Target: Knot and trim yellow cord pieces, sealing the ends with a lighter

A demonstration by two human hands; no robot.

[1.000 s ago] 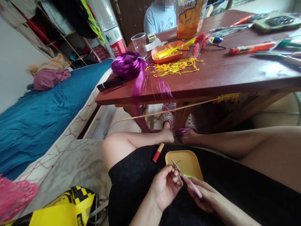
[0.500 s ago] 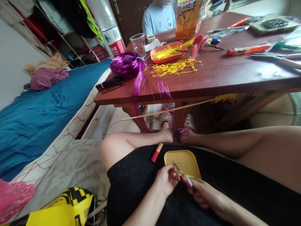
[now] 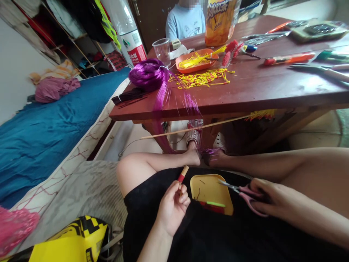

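Note:
My right hand (image 3: 268, 198) grips pink-handled scissors (image 3: 247, 194), its fingers in the handle loops. Their tips reach over the right side of a yellow tray (image 3: 211, 182) on my lap. Inside the tray lie short dark bits (image 3: 198, 193), a lime-green stick (image 3: 216, 204) and something red. To the left of the tray, my left hand (image 3: 174, 207) is closed in a pinch; a tiny brownish piece shows at its fingertips, too small to name. Just beyond those fingers, a tan and red tube (image 3: 184, 173) lies on the black cloth, its lower part hidden by the hand.
On the red-brown table (image 3: 240, 92) are a purple fibre bundle (image 3: 148, 74), yellow strands (image 3: 205, 78), an orange dish (image 3: 181, 69), a plastic cup (image 3: 162, 52) and pliers (image 3: 313, 68). A thin stick (image 3: 174, 133) crosses below its edge. A person (image 3: 185, 23) sits opposite.
The scissors moved right, away from my left hand and the tray's middle. My left hand shifted left, off the tray to beside the tube. Dark bits now show in the tray.

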